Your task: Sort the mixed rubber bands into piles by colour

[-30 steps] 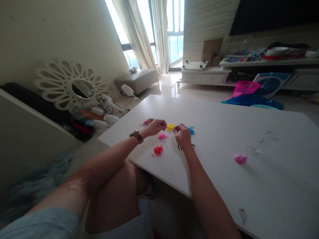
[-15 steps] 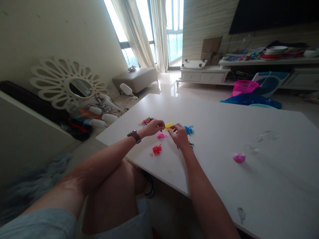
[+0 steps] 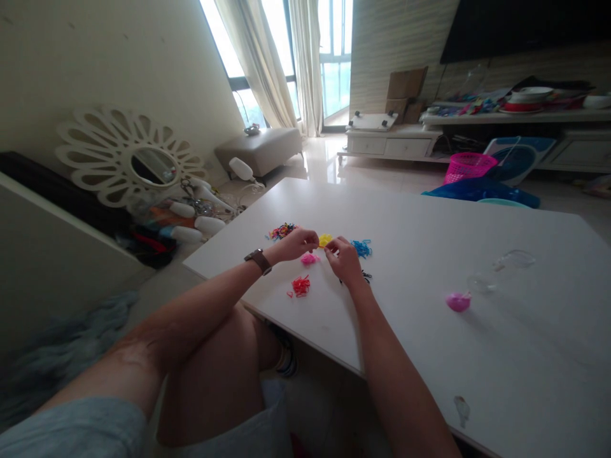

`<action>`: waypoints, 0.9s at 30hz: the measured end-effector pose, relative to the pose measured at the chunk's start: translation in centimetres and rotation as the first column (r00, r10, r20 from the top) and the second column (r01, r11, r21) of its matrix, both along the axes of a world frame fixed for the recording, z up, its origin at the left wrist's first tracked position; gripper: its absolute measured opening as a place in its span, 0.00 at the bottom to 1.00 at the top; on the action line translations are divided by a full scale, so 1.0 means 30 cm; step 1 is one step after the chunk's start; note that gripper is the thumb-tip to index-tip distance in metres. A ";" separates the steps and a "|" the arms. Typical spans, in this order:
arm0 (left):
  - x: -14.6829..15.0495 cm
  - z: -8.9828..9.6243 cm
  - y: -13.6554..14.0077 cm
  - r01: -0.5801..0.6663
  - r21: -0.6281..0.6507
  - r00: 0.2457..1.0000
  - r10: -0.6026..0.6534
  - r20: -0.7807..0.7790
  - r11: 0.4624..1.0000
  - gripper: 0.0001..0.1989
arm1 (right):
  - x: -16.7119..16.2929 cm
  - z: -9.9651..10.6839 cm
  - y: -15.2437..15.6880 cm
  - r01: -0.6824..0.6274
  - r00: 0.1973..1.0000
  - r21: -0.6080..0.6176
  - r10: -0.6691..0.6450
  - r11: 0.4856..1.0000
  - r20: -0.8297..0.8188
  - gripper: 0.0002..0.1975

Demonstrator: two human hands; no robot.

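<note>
My left hand point(image 3: 305, 242) and my right hand point(image 3: 342, 256) meet over the table, fingertips pinched. Stretched between them is a thin orange-red rubber band point(image 3: 321, 247). Just behind the fingers lies a pile of yellow bands point(image 3: 325, 240). A small pink pile point(image 3: 310, 258) sits below my left hand, with a red pile point(image 3: 300, 286) nearer the table edge. To the right of my right hand are blue bands point(image 3: 361, 248); black bands point(image 3: 366, 277) are partly hidden by that wrist. Mixed coloured bands point(image 3: 282, 231) lie beyond my left hand.
On the white table point(image 3: 420, 369), a pink balloon-like object point(image 3: 458, 301) lies to the right, near a clear plastic piece point(image 3: 484, 284) and a clear loop-shaped item point(image 3: 518, 259). A small clear scrap point(image 3: 462, 410) rests at the near edge. A pink basket point(image 3: 470, 166) stands beyond.
Both hands have shifted very slightly right, still pinching the band. It looks less distinct between the fingertips now. The piles have stayed in place.
</note>
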State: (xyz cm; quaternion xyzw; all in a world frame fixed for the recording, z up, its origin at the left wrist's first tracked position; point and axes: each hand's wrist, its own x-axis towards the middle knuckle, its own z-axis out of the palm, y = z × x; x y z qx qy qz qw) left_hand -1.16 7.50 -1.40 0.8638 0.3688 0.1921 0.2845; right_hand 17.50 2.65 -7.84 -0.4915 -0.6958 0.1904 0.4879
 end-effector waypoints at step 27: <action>-0.037 0.039 0.020 -0.002 0.012 1.000 0.002 -0.003 1.000 0.04 | 0.007 0.028 -0.015 0.036 0.999 0.039 -0.037 0.999 0.010 0.04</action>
